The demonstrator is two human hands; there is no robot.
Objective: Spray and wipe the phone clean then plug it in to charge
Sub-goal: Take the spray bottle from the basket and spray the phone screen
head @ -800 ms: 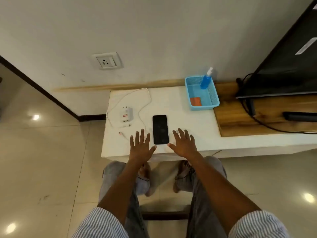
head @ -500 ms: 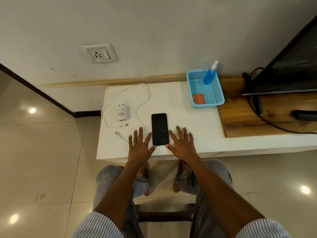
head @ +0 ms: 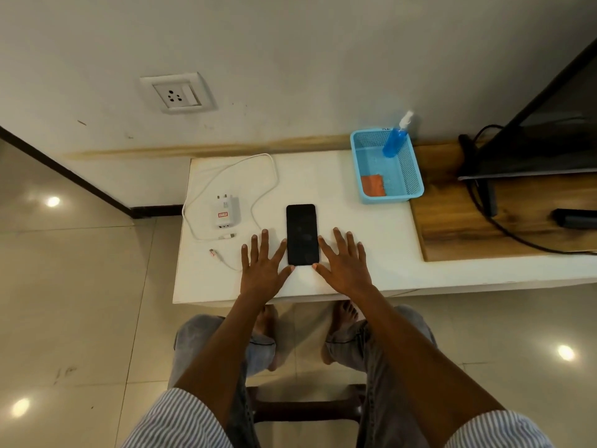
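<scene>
two hands lie flat on the white table (head: 371, 221), fingers straight and spread, holding nothing. furthest left on the wall sits the socket (head: 177, 93). below it on the table, the white charger (head: 227, 212) lies with its cable (head: 258, 176) looped around it, the cable's free end (head: 213, 252) resting near the left edge. the left hand (head: 262, 266) rests palm down just beside the phone (head: 302, 234), its thumb near the phone's lower left corner. the phone lies screen up, dark, between the two hands. the right hand (head: 344, 265) rests the same way on the phone's other side. further right, a blue basket (head: 407, 176) holds a blue spray bottle (head: 395, 140) leaning against its far corner and an orange cloth (head: 373, 185). at the far right stands a dark screen (head: 555, 124) on a wooden board (head: 452, 221).
</scene>
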